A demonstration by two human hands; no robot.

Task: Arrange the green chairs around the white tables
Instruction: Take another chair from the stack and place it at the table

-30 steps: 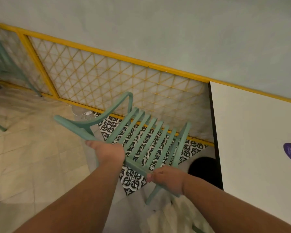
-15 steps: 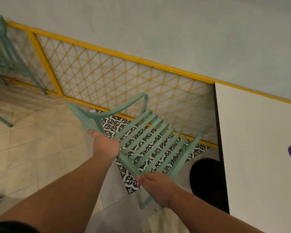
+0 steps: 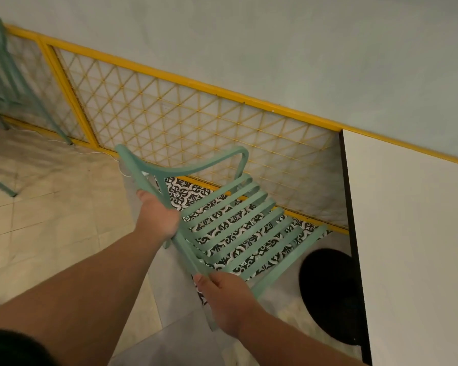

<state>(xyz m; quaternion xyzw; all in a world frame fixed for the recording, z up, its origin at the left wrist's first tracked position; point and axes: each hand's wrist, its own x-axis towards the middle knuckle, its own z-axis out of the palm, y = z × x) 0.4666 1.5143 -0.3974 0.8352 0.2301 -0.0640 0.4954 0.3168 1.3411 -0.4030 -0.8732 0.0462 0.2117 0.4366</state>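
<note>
A green slatted chair (image 3: 233,220) is held tilted in front of me, between the yellow lattice wall and the white table (image 3: 413,233) at the right. My left hand (image 3: 158,215) grips the chair's frame at the left, below the curved armrest. Lower down, my right hand (image 3: 222,294) grips the near edge of the frame. The chair's legs are mostly hidden beneath the slats and my arms.
A second green chair (image 3: 3,83) stands at the far left against the yellow lattice panel (image 3: 196,122). The table's round black base (image 3: 328,294) sits on the floor beside the held chair. Patterned black-and-white tiles (image 3: 185,194) lie under it, beige tiles to the left.
The chair has moved right and toward the table with both hands still gripping it. My view has shifted right, so the far-left chair shows more.
</note>
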